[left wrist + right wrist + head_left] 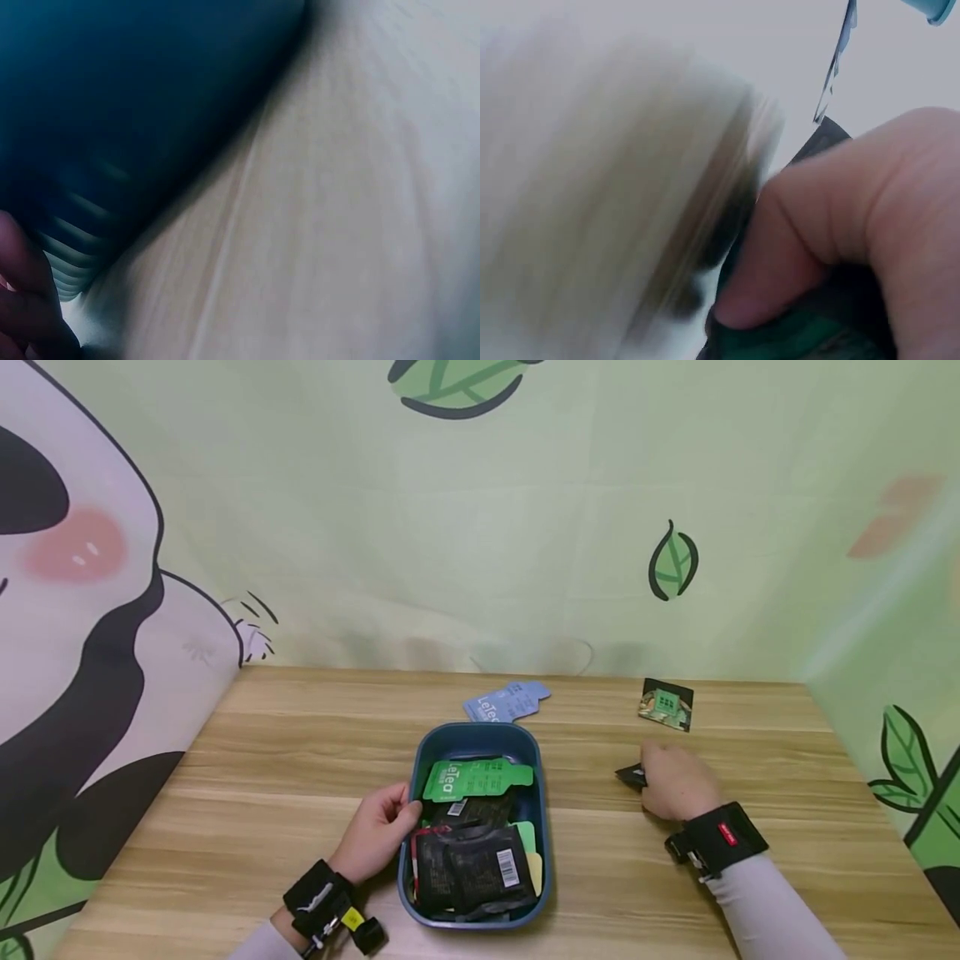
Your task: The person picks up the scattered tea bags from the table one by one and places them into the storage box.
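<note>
A dark blue bin (542,760) stands on the wooden table, holding black packets (480,868) and a green tag-shaped LeTea packet (468,779). At its left side my left hand (381,828) pinches the rim, thumb on top. The left wrist view shows the bin's outer wall (135,82) close up, with fingers (26,262) at the lower left. To the right of the bin, my right hand (678,779) grips a small black packet (632,776), mostly covered by the fingers. Close up in the right wrist view, this packet (802,334) has a green part.
Behind the bin lies a light blue LeTea packet (506,701). A black square packet with a green label (666,703) lies at the back right, beyond my right hand. A printed backdrop (525,527) rises along the table's back edge.
</note>
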Demonstrator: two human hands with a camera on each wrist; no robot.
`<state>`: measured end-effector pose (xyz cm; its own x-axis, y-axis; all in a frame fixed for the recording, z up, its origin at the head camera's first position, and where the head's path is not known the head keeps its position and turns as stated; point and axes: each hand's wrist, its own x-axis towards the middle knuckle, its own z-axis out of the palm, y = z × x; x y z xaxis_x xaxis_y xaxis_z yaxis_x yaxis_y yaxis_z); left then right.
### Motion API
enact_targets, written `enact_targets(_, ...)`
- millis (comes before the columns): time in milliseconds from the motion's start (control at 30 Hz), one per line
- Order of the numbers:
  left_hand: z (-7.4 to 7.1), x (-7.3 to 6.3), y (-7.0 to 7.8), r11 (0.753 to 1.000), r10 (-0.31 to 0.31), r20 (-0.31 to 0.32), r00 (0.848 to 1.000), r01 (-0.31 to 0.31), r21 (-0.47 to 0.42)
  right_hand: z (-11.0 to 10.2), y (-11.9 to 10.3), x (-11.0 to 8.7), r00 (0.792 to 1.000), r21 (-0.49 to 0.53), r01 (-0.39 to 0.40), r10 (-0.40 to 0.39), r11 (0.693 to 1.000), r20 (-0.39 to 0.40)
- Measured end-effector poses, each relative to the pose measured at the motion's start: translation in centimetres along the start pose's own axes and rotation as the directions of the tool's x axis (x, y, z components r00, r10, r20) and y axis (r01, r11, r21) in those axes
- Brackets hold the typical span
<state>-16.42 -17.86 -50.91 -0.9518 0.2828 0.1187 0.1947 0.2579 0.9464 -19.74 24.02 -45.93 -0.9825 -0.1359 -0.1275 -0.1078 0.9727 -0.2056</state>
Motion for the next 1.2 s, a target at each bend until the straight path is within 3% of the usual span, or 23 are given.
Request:
enact_targets(133,0.0,0.0,0.1,1.000,-0.005,0.003,1.000,0.005,-0.006,-0.1,-1.3,-0.3,0.990,-0.022,0.084,-0.086,0.996,-0.111)
enact_targets(367,0.0,0.0,0.0,1.000,-0.021,0.007,1.000,0.021,-0.003,-0.9,-5.0,-1.4,0.924,0.012,0.251,-0.236,0.968,-0.301)
enact_targets(600,-0.1,0.0,-0.1,1.000,-0.021,0.001,1.000,0.020,0.001,-0.9,-9.4,-3.3,0.867,0.039,0.398,-0.362,0.917,-0.342)
enact_targets(733,-0.1,0.0,-0.2,1.000,-0.021,0.008,1.000,0.021,-0.006,-0.6,-11.3,-4.6,0.838,0.094,0.482,-0.427,0.871,-0.339)
enact_targets(933,-0.1,0.1,-0.2,1.000,-0.023,0.013,1.000,0.023,-0.005,-0.1,-13.1,-6.2,0.777,0.143,0.588,-0.506,0.796,-0.375)
enact_targets(1033,-0.1,0.1,-0.1,1.000,-0.019,0.008,1.000,0.019,0.002,0.1,-13.7,-6.6,0.770,0.186,0.612,-0.526,0.769,-0.360)
enact_targets(1200,0.0,0.0,-0.1,1.000,-0.015,0.002,1.000,0.015,-0.004,0.3,-14.3,-7.2,0.796,0.263,0.601,-0.536,0.755,-0.281)
